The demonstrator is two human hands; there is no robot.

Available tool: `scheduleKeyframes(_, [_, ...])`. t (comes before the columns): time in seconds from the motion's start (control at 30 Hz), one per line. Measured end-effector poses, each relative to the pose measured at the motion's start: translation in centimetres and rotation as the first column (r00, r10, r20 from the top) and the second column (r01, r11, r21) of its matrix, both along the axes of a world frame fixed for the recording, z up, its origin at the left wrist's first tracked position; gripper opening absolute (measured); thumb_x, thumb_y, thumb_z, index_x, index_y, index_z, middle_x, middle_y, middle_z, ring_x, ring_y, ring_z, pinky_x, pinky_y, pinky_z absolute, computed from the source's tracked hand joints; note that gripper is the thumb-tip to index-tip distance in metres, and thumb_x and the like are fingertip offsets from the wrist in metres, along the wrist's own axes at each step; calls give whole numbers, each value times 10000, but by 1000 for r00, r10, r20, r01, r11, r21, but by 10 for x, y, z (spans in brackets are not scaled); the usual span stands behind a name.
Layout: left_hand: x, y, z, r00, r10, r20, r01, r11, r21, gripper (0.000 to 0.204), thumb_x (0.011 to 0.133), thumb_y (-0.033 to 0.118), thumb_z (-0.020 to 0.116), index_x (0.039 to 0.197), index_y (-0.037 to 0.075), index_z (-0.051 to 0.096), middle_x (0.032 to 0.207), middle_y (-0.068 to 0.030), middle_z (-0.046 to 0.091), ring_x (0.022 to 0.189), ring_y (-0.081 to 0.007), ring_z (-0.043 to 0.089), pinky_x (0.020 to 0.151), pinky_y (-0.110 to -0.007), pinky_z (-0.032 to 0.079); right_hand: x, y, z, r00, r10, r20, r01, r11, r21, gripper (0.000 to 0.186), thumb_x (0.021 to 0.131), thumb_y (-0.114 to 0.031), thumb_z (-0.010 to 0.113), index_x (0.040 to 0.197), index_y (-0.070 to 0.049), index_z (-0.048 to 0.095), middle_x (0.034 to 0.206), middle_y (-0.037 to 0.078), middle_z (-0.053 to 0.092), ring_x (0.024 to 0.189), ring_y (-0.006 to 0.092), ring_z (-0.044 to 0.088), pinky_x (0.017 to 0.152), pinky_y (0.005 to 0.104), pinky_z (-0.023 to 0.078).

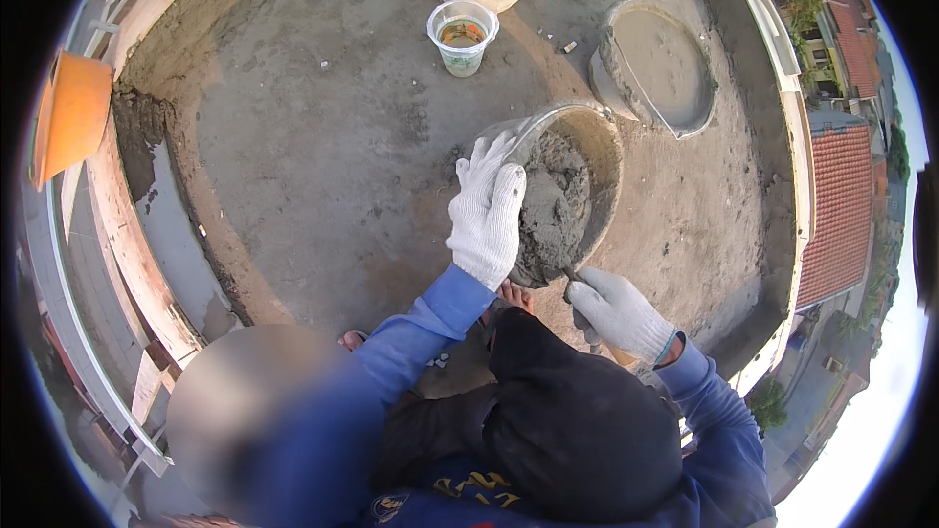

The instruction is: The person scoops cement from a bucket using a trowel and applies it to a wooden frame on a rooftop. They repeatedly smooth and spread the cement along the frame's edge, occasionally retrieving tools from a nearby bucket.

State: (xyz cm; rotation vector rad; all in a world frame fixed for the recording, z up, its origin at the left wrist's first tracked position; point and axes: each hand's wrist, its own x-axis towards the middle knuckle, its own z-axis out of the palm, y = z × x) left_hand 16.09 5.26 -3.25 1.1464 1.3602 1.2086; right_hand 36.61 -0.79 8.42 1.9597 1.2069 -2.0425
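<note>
My left hand [486,210], in a white knit glove, grips the left rim of a tilted bucket [602,176] holding thick grey mortar [553,205]. My right hand [621,318], gloved the same way, is closed on the handle of a tool [573,274] at the bucket's near edge; the tool's head is hidden, seemingly in the mortar. My bare foot shows just below the bucket, on the grey cement floor [323,166].
A clear plastic cup [463,54] with liquid stands beyond the bucket, with two tubs [657,64] of grey slurry at the back and right. An orange bucket [70,112] hangs at the left edge. Low edging [137,244] borders the floor; tiled rooftops [831,215] lie beyond.
</note>
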Motion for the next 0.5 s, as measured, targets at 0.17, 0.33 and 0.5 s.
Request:
scheduleKeyframes(0.17, [-19, 15, -15, 990, 33, 138, -4, 978, -208, 537, 1184, 389, 495, 1531, -1, 616, 1587, -203, 608, 1598, -366, 417, 1273, -406, 345, 17, -6, -20, 999, -39, -6, 40, 986, 165, 350, 1146, -318, 532, 1064, 8, 628, 774, 69, 659, 654, 142, 682, 608, 320, 566])
scheduleKeyframes(0.33, [-73, 26, -16, 995, 100, 19, -89, 943, -321, 584, 1161, 444, 539, 1439, -55, 660, 1414, -224, 733, 1355, -349, 666, 1151, -397, 479, 2, -5, -32, 991, -118, -67, 129, 972, 194, 363, 1155, -336, 532, 1076, 4, 629, 762, 66, 646, 641, 135, 662, 577, 310, 560])
scheduleKeyframes(0.5, [-175, 33, 20, 834, -387, -393, 90, 798, -596, 857, 1126, 659, 402, 1656, -13, 427, 1638, -293, 510, 1540, -467, 452, 1280, -453, 356, -22, 9, 8, 980, -119, -161, 153, 964, 216, 396, 1161, -376, 526, 1087, 3, 614, 750, 75, 632, 533, 151, 611, 475, 316, 529])
